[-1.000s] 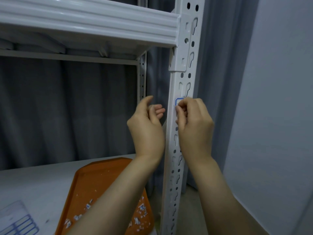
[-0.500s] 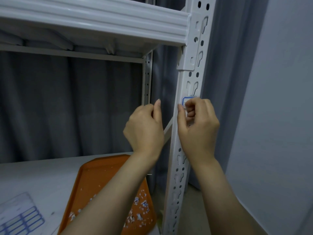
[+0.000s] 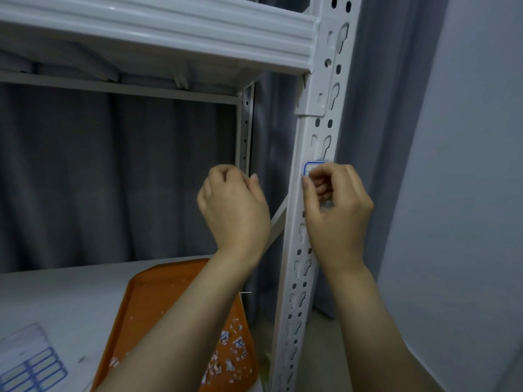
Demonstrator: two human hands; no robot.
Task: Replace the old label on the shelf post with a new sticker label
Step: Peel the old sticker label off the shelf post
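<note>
Most of the label (image 3: 309, 167) is hidden: only its top edge and upper-left corner, a rounded blue border on white, show above the right hand (image 3: 336, 210). Any writing on it is too blurred to read, and with so little showing, its long axis cannot be told. It sits on the front face of the shelf post (image 3: 322, 131), just below a keyhole slot. The post's long axis runs upright, leaning slightly to the right toward its top in this wide view.

The right hand's fingers are curled against the post, and its thumb and forefinger pinch at the label — whether an edge has lifted cannot be seen. The left hand (image 3: 235, 210) hangs just left of the post, apart from it and curled into a loose fist. Its palm faces away, and nothing shows in it.

Counted: one label on the post, two hands and two posts — the near one and a rear post (image 3: 244, 128) against the grey curtain (image 3: 113, 179). There is one orange tray (image 3: 158, 292) on the lower shelf (image 3: 56, 290), partly covered by the left forearm. The paper scraps (image 3: 235, 346) scattered in it are too small and too many to count. One label sheet (image 3: 31, 363) lies at the lower left with two columns of blue-bordered stickers, cut off by the frame edge.
</note>
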